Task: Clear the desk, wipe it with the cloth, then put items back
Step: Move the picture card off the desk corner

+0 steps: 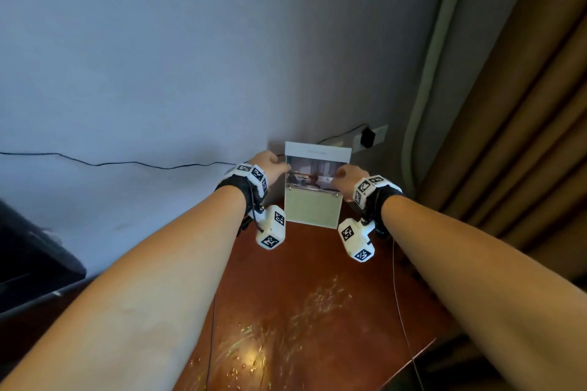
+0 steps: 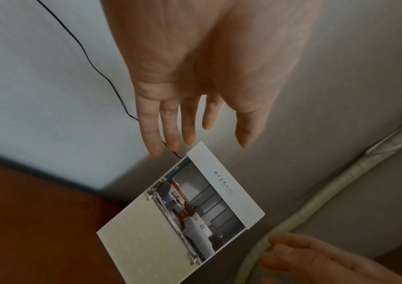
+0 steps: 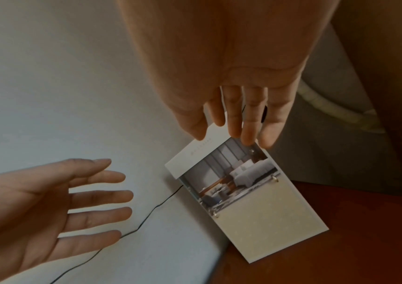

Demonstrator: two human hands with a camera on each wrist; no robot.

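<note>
A ring-bound standing card (image 1: 313, 206) with a room photo and a pale green base stands upright at the back of the reddish-brown desk (image 1: 301, 279), against the wall. My left hand (image 1: 270, 162) hovers at its upper left. In the left wrist view this hand (image 2: 195, 142) has straight fingers, clear of the card (image 2: 151, 230). My right hand (image 1: 347, 173) is at the card's upper right. In the right wrist view its fingers (image 3: 234, 132) reach over the card's (image 3: 268, 217) top edge, loosely spread; whether they touch it I cannot tell. Neither hand grips anything.
Wet-looking streaks (image 1: 317, 301) shine on the near desk surface. A thin black cable (image 1: 127, 163) runs along the wall to a plug in a socket (image 1: 368, 136). A white pipe (image 1: 425, 89) and brown curtain (image 1: 508, 136) stand to the right, and a dark object (image 1: 31, 247) to the left.
</note>
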